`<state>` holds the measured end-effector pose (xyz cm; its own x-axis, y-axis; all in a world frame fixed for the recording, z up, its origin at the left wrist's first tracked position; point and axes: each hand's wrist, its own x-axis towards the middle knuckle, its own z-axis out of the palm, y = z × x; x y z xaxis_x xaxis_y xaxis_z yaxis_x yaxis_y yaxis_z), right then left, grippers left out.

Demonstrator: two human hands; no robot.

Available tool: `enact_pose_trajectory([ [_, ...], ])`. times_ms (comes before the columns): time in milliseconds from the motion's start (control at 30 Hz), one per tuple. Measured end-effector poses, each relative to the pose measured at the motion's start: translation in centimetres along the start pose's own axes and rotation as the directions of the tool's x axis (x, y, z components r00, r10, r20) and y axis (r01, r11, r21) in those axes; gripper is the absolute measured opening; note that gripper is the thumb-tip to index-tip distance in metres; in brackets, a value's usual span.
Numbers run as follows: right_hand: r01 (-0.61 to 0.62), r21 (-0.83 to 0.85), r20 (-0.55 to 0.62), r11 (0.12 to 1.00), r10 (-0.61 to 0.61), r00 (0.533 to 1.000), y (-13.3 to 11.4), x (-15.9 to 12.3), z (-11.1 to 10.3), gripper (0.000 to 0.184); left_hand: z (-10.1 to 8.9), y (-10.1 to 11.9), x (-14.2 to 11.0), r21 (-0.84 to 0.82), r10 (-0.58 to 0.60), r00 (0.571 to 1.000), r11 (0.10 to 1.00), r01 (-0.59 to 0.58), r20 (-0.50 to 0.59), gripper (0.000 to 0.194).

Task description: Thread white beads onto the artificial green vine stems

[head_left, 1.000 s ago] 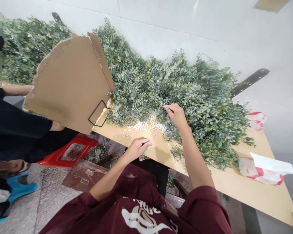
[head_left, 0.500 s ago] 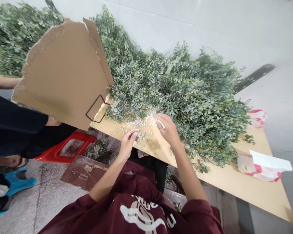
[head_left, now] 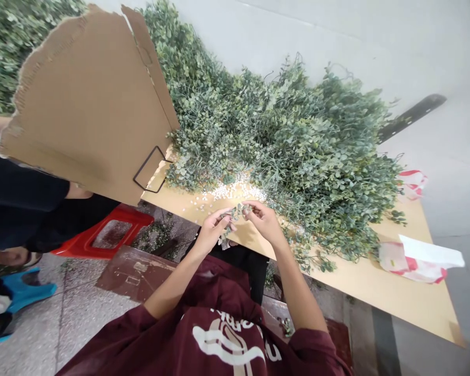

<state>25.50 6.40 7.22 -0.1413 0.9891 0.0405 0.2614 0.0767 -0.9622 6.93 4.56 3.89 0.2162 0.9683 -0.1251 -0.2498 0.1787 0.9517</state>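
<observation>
My left hand (head_left: 213,231) and my right hand (head_left: 263,222) meet above a light wooden board (head_left: 376,277), both pinching a small sprig of artificial leaves (head_left: 235,216). The fingers hide part of the sprig. Just beyond my fingertips lies a scatter of small white beads (head_left: 227,193). A large heap of artificial eucalyptus-like foliage (head_left: 309,141) rises behind them, almost touching my right hand. To the left, a torn cardboard sheet (head_left: 88,104) with a black wire loop (head_left: 149,169) stands up near the board's edge.
A person in a dark sleeve (head_left: 19,198) sits at the left behind the cardboard. Below are a red plastic stool (head_left: 109,235), a brown board (head_left: 135,271) and a blue object (head_left: 27,288) on a tiled floor. A red-and-white bag (head_left: 415,263) lies on the right.
My hands have come together from apart, and the sprig now sits between both. Earlier my right hand was at the foliage. The view has drifted slightly.
</observation>
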Motion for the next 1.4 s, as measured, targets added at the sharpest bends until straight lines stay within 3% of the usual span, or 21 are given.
enact_pose_trajectory([
  [200, 0.039, -0.049, -0.068, 0.998, -0.042, 0.997, -1.0, 0.5, -0.4, 0.031, -0.1, 0.0, -0.2, -0.147, -0.025, 0.998, 0.989, 0.033, 0.053, 0.022],
  [333, 0.040, -0.096, -0.069, 0.995, -0.047, 0.996, -0.8, 0.8, -0.2, 0.031, -0.8, 0.4, 0.1, -0.380, -0.002, 0.994, 0.924, 0.043, 0.107, 0.033],
  [433, 0.033, -0.097, -0.064, 0.995, -0.039, 0.997, -0.5, 1.0, -0.1, 0.031, -1.3, 0.8, 0.4, -0.449, -0.005, 0.982, 0.889, 0.090, 0.186, 0.039],
  [500, 0.014, -0.091, -0.051, 0.996, -0.018, 0.999, -0.3, 1.2, -0.3, 0.033, -1.5, 0.9, 0.8, -0.440, -0.041, 0.986, 0.892, 0.108, 0.159, 0.040],
  [567, -0.024, -0.125, -0.041, 0.992, 0.019, 0.999, -0.1, 1.3, -0.5, 0.035, -1.7, 0.9, 1.3, -0.426, -0.066, 0.997, 0.901, 0.078, 0.042, 0.039],
  [667, -0.081, -0.278, -0.002, 0.957, 0.084, 0.996, 0.6, 1.3, -0.8, 0.030, -2.2, 0.7, 2.1, -0.373, -0.051, 0.997, 0.928, 0.024, -0.063, 0.039],
  [867, -0.137, -0.501, 0.035, 0.855, 0.178, 0.983, 2.5, 1.2, 0.1, 0.017, -2.5, 0.0, 2.8, -0.160, -0.027, 0.992, 0.987, 0.007, -0.127, 0.039],
  [1033, -0.130, -0.602, -0.010, 0.788, 0.156, 0.988, 3.3, 1.8, 1.1, 0.011, -2.0, -0.7, 2.9, -0.069, -0.049, 0.997, 0.997, 0.045, -0.054, 0.046],
  [1167, -0.167, -0.516, -0.026, 0.840, 0.179, 0.983, 3.4, 1.9, 1.1, 0.010, -1.7, -1.3, 3.0, -0.036, -0.059, 0.998, 0.998, 0.059, -0.020, 0.047],
  [1300, -0.221, -0.155, 0.012, 0.963, 0.226, 0.974, 2.9, 1.4, 0.5, 0.019, -1.6, -1.7, 3.1, 0.000, -0.046, 0.999, 0.999, 0.046, -0.001, 0.045],
  [1400, -0.164, 0.060, 0.039, 0.985, 0.162, 0.986, 2.3, 0.9, 0.1, 0.024, -1.2, -1.8, 3.0, -0.025, -0.045, 0.996, 0.999, 0.047, 0.072, 0.047],
])
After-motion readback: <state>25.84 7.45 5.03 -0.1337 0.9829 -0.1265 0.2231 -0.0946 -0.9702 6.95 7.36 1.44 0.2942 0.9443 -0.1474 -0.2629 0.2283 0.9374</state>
